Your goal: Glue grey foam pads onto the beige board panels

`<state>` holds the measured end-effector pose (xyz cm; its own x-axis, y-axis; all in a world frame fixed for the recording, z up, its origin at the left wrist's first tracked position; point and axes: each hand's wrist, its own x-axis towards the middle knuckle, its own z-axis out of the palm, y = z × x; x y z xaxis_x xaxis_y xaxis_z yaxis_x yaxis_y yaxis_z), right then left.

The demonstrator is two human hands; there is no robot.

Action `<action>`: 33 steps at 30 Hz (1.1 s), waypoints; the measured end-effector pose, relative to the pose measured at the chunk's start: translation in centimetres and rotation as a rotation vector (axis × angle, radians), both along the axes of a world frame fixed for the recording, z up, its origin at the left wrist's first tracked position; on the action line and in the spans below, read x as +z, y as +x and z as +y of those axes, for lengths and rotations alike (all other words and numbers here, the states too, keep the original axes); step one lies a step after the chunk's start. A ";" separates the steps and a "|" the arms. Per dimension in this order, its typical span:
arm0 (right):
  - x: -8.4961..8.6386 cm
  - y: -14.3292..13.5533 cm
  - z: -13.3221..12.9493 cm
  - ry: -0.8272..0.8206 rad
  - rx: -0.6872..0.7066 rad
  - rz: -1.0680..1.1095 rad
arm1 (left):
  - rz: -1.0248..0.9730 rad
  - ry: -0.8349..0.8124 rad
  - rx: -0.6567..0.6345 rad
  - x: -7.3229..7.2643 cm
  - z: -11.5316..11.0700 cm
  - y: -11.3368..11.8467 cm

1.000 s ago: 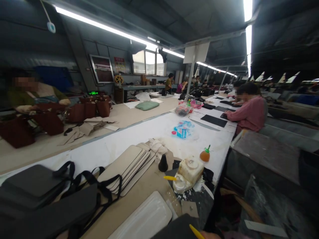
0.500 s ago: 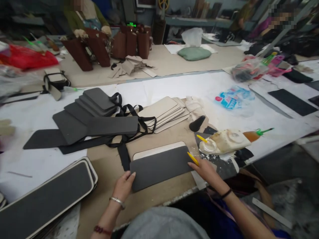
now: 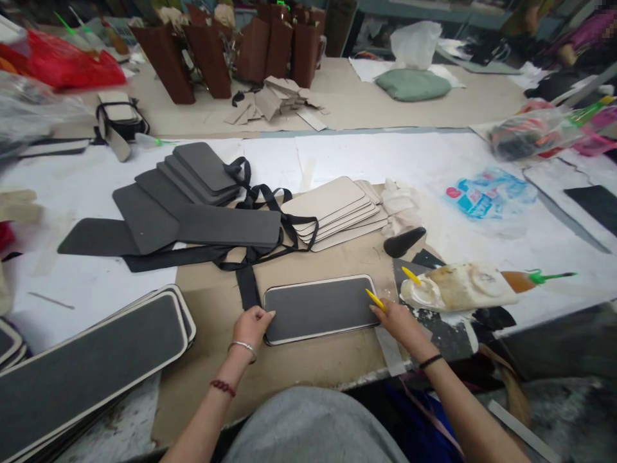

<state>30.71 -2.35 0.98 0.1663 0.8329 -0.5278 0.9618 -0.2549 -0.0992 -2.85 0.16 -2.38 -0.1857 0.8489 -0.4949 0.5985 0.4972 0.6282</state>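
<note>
A dark grey rounded panel (image 3: 318,311) lies flat on a slightly larger cream piece, whose pale border (image 3: 315,280) shows around it. At its left end, my left hand (image 3: 253,323) is closed, thumb and fingers pinching the panel's edge. My right hand (image 3: 398,325) is closed around a yellow pointed stick (image 3: 376,299), with fingertips touching the panel's right end. Just right of this hand, a second yellow stick (image 3: 411,275) rests in white paste (image 3: 424,294) on a stained cream container (image 3: 465,286).
Fanned grey panels (image 3: 226,225) and black straps (image 3: 248,286) lie behind on the left, beside stacked cream pieces (image 3: 332,206). Bordered panels (image 3: 101,366) are piled at the front left. An amber bottle (image 3: 520,280) and a black curved object (image 3: 403,242) lie to the right.
The grey panel has come down from a tilted, offset position to lie flat within the cream piece's border. Both hands moved with its ends. The camera view has shifted downward.
</note>
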 end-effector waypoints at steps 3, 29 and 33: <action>-0.2 0.2 0.3 0.001 -0.010 0.013 | 0.020 -0.003 0.000 0.0 -0.1 0.1; 0.1 0.6 1.5 -0.105 -0.099 0.087 | 0.121 -0.061 -0.068 0.5 -0.3 -0.2; -0.1 0.9 1.6 -0.107 -0.112 0.112 | 0.163 0.026 -0.064 0.9 -0.6 0.2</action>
